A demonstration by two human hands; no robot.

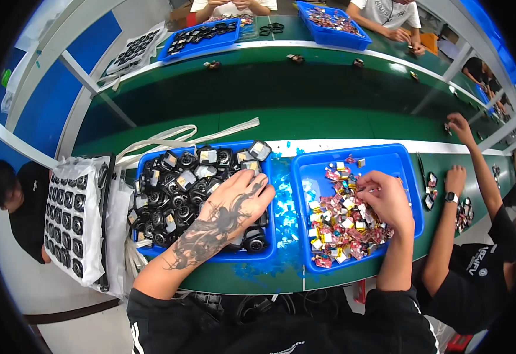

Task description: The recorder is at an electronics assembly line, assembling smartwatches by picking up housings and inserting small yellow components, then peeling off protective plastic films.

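My left hand point(234, 197), its forearm tattooed, reaches over the right side of a blue bin point(210, 258) heaped with black plastic casings point(181, 197). Its fingers are bent and spread, with the tips down among the casings. In a second blue bin point(414, 194) to the right lie many small electronic parts point(346, 227) with white blocks, yellow pieces and reddish wires. Above that pile my right hand point(385, 197) has its thumb and index finger brought together. Whatever sits between those fingertips is too small to make out.
Scattered blue bits point(287, 206) lie between the bins. A white-lined tray of casings point(72, 221) stands at the left. Pale straps point(169, 138) cross the bench behind the left bin. A co-worker's arms point(446, 230) reach in at the right. Spaced assemblies point(295, 58) sit on the green belt.
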